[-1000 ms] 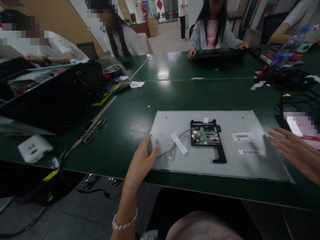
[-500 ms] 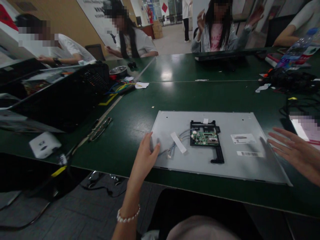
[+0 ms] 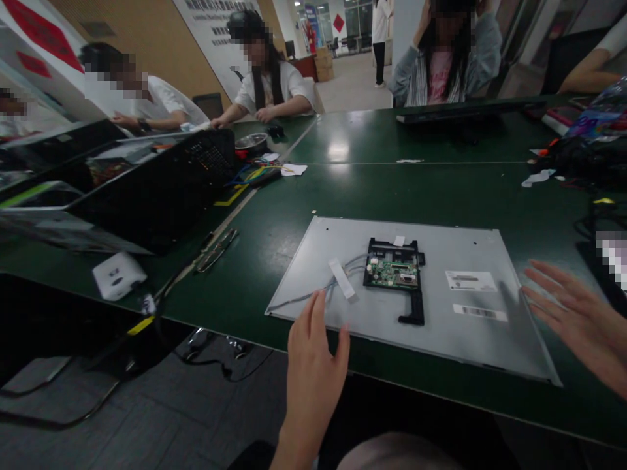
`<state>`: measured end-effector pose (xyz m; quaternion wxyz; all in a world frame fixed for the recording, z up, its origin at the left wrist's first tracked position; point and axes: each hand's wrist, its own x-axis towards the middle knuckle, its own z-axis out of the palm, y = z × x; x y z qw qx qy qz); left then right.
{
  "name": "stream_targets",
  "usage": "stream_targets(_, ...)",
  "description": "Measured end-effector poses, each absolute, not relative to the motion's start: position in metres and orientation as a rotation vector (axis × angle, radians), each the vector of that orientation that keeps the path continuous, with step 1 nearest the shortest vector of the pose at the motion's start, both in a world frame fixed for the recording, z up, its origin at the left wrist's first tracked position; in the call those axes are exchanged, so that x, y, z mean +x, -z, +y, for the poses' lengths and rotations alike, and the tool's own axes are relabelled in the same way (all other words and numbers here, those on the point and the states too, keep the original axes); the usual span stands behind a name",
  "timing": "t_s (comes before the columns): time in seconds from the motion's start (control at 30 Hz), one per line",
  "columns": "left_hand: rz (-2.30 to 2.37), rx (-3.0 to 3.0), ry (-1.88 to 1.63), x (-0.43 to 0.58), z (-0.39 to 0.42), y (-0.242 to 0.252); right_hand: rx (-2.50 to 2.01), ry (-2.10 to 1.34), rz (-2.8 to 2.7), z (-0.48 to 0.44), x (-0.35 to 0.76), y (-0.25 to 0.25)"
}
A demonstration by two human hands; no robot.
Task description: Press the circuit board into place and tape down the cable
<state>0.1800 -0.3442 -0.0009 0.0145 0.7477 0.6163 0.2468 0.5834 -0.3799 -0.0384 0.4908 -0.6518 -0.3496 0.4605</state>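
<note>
A grey metal panel lies flat on the green table. At its middle sits a small green circuit board in a black frame, with thin wires and a strip of white tape to its left. My left hand hovers open over the panel's near left edge, fingers stretched out. At the panel's right edge my right hand is open too, fingers spread, close to the white labels.
A black monitor back and a white device lie at the left, coloured wires and a metal bowl behind. Black cables are piled at the far right. Several people sit around the table; cables hang under its near edge.
My left hand has come off the panel's left edge and moved right, toward me. The panel now lies turned slightly, its left corner nearer. The view has swung left.
</note>
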Motion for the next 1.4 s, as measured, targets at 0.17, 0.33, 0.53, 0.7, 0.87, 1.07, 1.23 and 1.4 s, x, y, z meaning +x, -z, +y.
stream_targets(0.17,2.061,2.341,-0.677,0.187,-0.359,0.012,-1.565,-1.134,-0.869,-0.380,0.572,0.041)
stream_targets(0.33,2.199,2.390,-0.490,0.187,-0.360,0.011,-1.537,-1.178,-0.880,-0.381,0.560,0.034)
stream_targets(0.53,2.223,2.430,-0.364,0.184,-0.354,0.010,-1.575,-1.136,-1.024,-0.384,0.539,0.021)
stream_targets(0.7,2.240,2.420,-0.322,0.176,-0.345,0.011,-1.537,-1.125,-1.058,-0.378,0.524,0.011)
stream_targets(0.87,2.251,2.397,-0.328,0.168,-0.334,0.011,-1.480,-1.173,-1.022,-0.366,0.512,0.005)
stream_targets(1.07,2.297,2.357,-0.234,0.156,-0.319,0.012,-1.506,-1.209,-1.012,-0.352,0.494,0.001)
stream_targets(1.23,2.356,2.281,-0.183,0.145,-0.304,0.013,-1.576,-1.245,-1.100,-0.339,0.479,-0.002)
stream_targets(1.4,2.378,2.208,-0.206,0.134,-0.290,0.014,-1.627,-1.199,-1.344,-0.326,0.469,0.009)
